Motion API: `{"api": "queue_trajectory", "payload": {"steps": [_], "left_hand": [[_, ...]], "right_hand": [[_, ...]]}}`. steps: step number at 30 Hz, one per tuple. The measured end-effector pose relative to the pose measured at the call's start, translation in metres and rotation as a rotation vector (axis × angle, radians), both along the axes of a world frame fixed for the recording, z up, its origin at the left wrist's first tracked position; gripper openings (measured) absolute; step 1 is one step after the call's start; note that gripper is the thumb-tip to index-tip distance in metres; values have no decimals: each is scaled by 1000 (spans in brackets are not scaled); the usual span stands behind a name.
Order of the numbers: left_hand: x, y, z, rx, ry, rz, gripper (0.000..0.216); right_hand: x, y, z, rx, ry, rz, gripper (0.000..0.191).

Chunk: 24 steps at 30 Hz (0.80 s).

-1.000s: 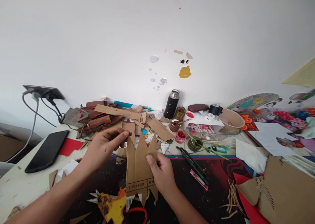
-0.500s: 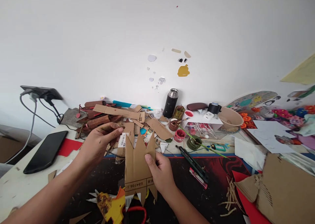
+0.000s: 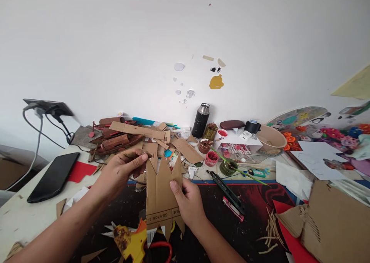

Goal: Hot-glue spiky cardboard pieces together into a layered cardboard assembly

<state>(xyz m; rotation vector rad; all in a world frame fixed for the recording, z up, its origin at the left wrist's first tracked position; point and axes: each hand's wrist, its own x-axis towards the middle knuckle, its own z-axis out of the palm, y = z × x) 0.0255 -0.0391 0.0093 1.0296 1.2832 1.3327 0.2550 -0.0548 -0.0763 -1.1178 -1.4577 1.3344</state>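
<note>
The brown card (image 3: 162,193) is just past six o'clock in the view, held up over a dark mat (image 3: 208,232). It is flat, with three sharp spikes on top, more points below, a crease down it and black print low down. The right hand (image 3: 189,201) grips its edge at three o'clock, thumb in front. The left hand (image 3: 124,168) has thumb and finger close together at the eleven o'clock spike; I cannot tell if they pinch it. At one o'clock from the card stands a round black bottle (image 3: 200,122) with a shiny top.
</note>
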Motion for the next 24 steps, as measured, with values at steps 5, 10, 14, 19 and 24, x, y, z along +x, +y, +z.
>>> {"api": "queue_trajectory", "payload": {"steps": [5,10,14,19,24], "left_hand": [[0,7,0,-20,-138,51,56],[-5,12,3,13,-209,127,46],[-6,14,2,42,-222,133,39],[-6,11,-7,19,-116,99,47],[-9,4,-19,-25,35,28,45]], "right_hand": [[0,0,2,-18,21,5,64],[-1,0,3,-36,32,24,64],[-2,0,2,-57,48,24,67],[-2,3,6,-200,206,15,74],[1,10,15,-416,441,-50,75]]}}
